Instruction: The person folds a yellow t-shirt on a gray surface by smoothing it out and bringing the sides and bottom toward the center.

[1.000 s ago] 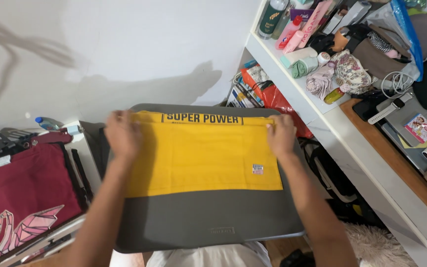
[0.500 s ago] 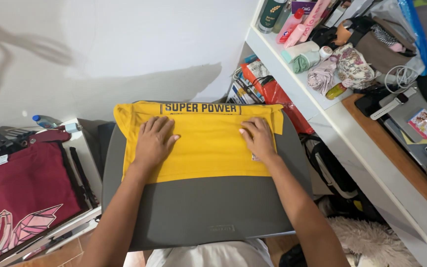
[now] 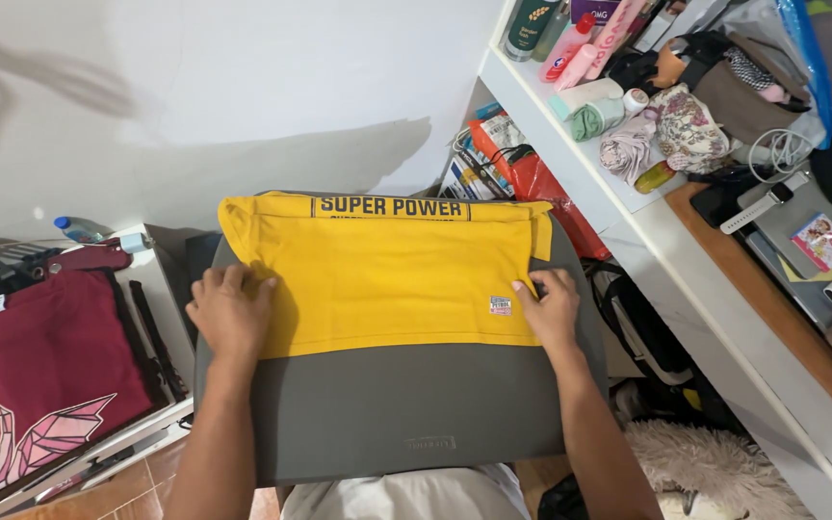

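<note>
Yellow shirt (image 3: 387, 274) lies folded on the grey board (image 3: 397, 414), where both hands have slid outward from mid-cloth within 0.5 s: left hand (image 3: 228, 313) and right hand (image 3: 548, 310) now flat, apart, pressing its side edges.

**Folded yellow shirt on a grey board**

The yellow shirt (image 3: 392, 274) lies folded into a flat rectangle across the far half of the grey board (image 3: 387, 424), its top edge along the board's far edge. A black band of lettering runs along that edge, and a small label sits near the shirt's near right corner.
</note>
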